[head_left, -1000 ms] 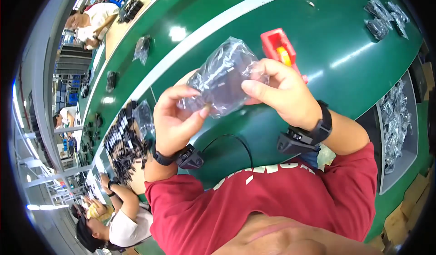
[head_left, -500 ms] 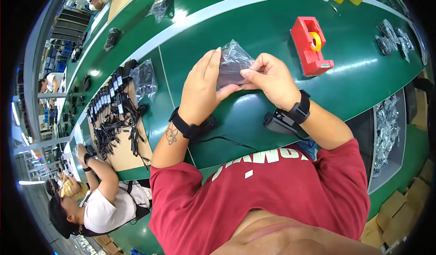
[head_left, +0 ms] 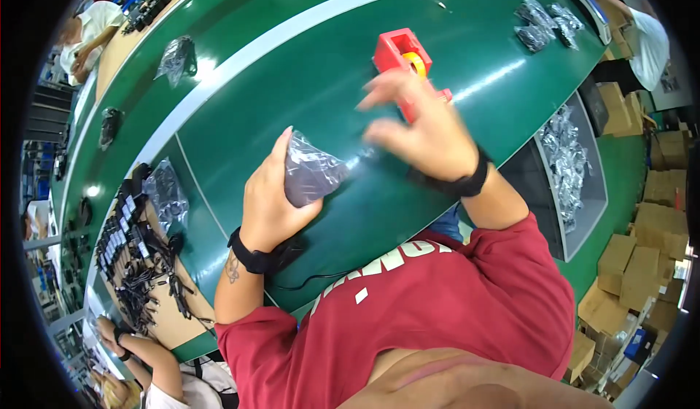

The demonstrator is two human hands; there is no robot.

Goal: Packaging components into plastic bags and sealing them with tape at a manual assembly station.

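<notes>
My left hand (head_left: 268,205) presses a small clear plastic bag with a dark part inside (head_left: 312,173) against the green table (head_left: 292,88). My right hand (head_left: 421,126) is blurred and raised just right of the bag, fingers spread, close to the red tape dispenser (head_left: 399,53) with its yellow roll. A strip of clear tape seems to stretch from that hand toward the bag, but the blur hides it. Both wrists wear black bands.
Several bagged parts lie at the far right of the table (head_left: 539,21) and one at the far left (head_left: 176,57). A grey tray of bagged parts (head_left: 569,162) stands right of me. Black cables cover a board at the left (head_left: 131,241). Other people work around the edges; cardboard boxes (head_left: 634,270) are stacked right.
The bag has come down from between both hands onto the table under my left hand. My right hand has let go and swung right toward the tape dispenser.
</notes>
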